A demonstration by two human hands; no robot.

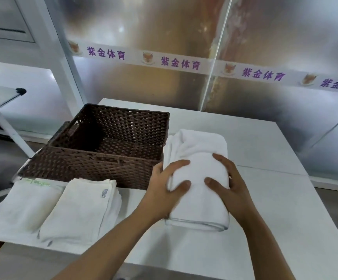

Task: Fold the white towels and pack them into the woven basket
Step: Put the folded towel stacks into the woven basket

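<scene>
Lying with its long axis running from the near edge of the surface (275, 199) toward the far edge, the folded towel (199, 201) is gripped by the left hand (164, 188) and right hand (229, 186) on opposite sides, the empty woven basket (103, 146) just beside it, nearer the left hand.

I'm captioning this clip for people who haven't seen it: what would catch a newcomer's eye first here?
First, the two hands, left hand and right hand, gripping the sides of a folded white towel on the white table. Next, the dark brown woven basket just left of it, nothing visible inside. In front of the basket lie two more folded towels, side by side.
</scene>
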